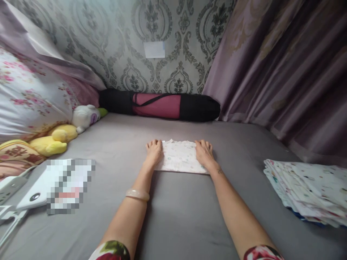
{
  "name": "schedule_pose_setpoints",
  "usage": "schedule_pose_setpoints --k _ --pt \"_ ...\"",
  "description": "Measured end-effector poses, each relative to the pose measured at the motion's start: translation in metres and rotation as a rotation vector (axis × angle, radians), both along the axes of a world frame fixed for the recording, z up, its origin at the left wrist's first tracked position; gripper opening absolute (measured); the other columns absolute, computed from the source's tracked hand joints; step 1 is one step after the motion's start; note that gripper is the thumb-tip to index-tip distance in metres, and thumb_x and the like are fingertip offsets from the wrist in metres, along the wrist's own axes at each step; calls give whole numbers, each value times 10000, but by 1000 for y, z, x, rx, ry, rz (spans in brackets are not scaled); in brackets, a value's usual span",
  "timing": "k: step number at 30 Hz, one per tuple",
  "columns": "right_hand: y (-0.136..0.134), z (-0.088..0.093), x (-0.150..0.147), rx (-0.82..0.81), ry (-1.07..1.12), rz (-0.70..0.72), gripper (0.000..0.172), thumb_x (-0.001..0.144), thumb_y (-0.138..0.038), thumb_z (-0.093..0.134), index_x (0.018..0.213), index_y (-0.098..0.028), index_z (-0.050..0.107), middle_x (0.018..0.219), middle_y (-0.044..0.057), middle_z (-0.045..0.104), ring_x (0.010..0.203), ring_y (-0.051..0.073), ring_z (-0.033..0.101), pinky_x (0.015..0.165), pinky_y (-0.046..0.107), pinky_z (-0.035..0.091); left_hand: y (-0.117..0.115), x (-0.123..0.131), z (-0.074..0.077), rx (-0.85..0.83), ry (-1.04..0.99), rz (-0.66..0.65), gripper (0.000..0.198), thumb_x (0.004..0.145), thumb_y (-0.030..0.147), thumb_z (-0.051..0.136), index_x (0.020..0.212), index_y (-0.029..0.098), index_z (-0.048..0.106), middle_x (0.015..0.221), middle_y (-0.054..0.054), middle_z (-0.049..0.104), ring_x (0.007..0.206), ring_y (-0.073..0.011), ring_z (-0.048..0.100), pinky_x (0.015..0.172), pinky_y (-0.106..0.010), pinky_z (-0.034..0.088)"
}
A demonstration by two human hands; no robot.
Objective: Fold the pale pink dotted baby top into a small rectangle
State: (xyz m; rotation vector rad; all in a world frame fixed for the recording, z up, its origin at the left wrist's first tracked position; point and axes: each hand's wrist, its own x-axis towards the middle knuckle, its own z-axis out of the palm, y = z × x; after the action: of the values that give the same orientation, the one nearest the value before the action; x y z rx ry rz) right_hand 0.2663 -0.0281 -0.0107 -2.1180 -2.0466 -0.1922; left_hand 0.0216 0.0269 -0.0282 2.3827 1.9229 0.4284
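Observation:
A folded white cloth with a small pale print lies flat on the grey bed sheet in front of me. At its left side, my left hand has its fingers curled onto the far corner. My right hand grips the opposite far corner in the same way. Both thumbs face inward over the cloth. The far edge between the hands looks slightly ruffled, while the near edge runs nearly straight. Fingertips of both hands are partly hidden.
To the right sits a stack of folded printed cloths. A black and dark pink long bag lies along the wall. Plush toys, a white device and a power strip are at left; a purple curtain hangs at right.

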Motion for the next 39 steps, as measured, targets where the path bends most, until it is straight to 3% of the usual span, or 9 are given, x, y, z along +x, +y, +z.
schedule_pose_setpoints --k 6,13,15,18,21,25,29,36,39 --pt "-3 13 3 -7 39 36 309 922 -175 423 1157 -204 623 1148 117 562 1071 269 452 935 392 308 2 0 0 0 -20 51 342 919 227 356 1173 213 585 1201 -136 537 1099 -290 467 986 -445 302" --pt "-14 50 9 -86 217 172 243 910 -193 435 1076 -192 612 1158 92 605 1072 232 501 957 369 324 1 -5 9 -10 -196 9 257 869 208 423 1071 203 583 1218 -104 566 1134 -261 473 1020 -452 302" --pt "-18 62 12 -133 295 217 237 908 -199 427 1065 -195 605 1110 77 637 1033 209 538 916 323 359 1 -14 20 -74 -286 -54 233 834 185 445 1020 208 584 1071 -63 636 1062 -231 525 1030 -461 305" --pt "-26 80 17 -182 424 254 224 898 -239 451 1050 -207 612 1019 46 672 929 181 581 804 265 399 -2 -34 45 -246 -491 -185 198 791 254 505 956 185 593 858 -15 648 884 -198 579 912 -401 429" --pt "-37 100 23 -205 505 304 208 870 -289 505 1003 -201 638 949 25 680 840 164 582 745 251 407 -12 -55 76 -366 -704 -329 290 755 364 589 959 159 604 882 -22 649 833 -182 594 783 -316 481" --pt "-59 128 32 -249 661 363 300 853 -411 545 1023 -189 653 927 25 674 815 167 579 726 271 431 -36 -73 113 -509 -859 -474 376 756 403 650 1062 185 643 1015 -46 680 929 -194 616 811 -299 489" --pt "-79 145 40 -293 841 378 396 819 -507 599 1054 -192 653 946 38 673 820 171 589 735 291 456 -52 -80 134 -601 -857 -522 268 761 405 667 925 195 693 885 -35 696 851 -201 630 765 -304 496" --pt "-66 130 46 -246 913 334 495 768 -569 635 1061 -172 661 943 55 681 837 182 598 754 302 467 -43 -61 125 -505 -892 -450 309 754 430 660 896 156 681 827 -36 683 776 -179 608 728 -296 480" --pt "-57 126 44 -19 870 278 427 783 -541 624 1011 -183 668 946 54 686 845 191 595 771 308 460 -34 -41 117 -183 -957 -375 317 783 432 626 945 162 662 855 -27 672 785 -162 592 741 -283 470"
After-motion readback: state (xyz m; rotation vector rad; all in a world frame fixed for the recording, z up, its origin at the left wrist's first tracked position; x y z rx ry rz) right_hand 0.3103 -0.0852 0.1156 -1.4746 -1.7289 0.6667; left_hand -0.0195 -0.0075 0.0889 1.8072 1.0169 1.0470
